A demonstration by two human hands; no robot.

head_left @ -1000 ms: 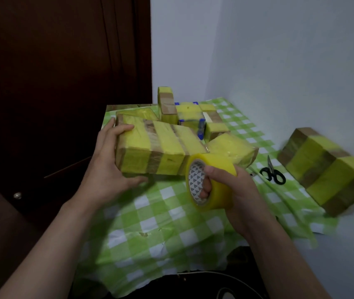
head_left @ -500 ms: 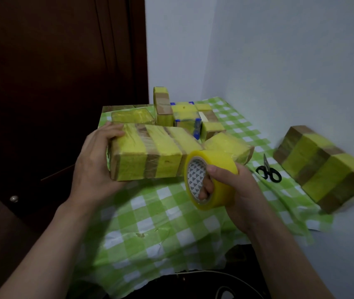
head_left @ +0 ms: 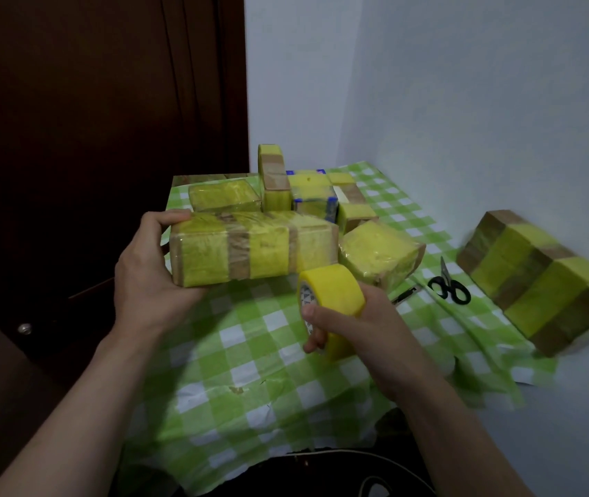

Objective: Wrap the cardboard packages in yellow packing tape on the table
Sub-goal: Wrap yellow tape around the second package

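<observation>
A long cardboard package [head_left: 250, 247] banded with yellow tape is held above the table, its long side facing me. My left hand [head_left: 146, 278] grips its left end, thumb on top. My right hand [head_left: 354, 328] holds a roll of yellow packing tape [head_left: 332, 303] just below the package's right end, fingers through the core. Whether a strip of tape runs from the roll to the package cannot be made out.
The table wears a green checked cloth [head_left: 250, 371]. Several taped packages [head_left: 304, 195] crowd its back, one squarish one [head_left: 379, 256] right of the held package. Black scissors [head_left: 449, 286] lie at right, beside a long banded package [head_left: 537, 278] against the wall. A dark door [head_left: 88, 120] stands left.
My left hand has lifted the package and turned its long side towards me. The tape roll in my right hand has dropped lower and tilted, away from the package's end.
</observation>
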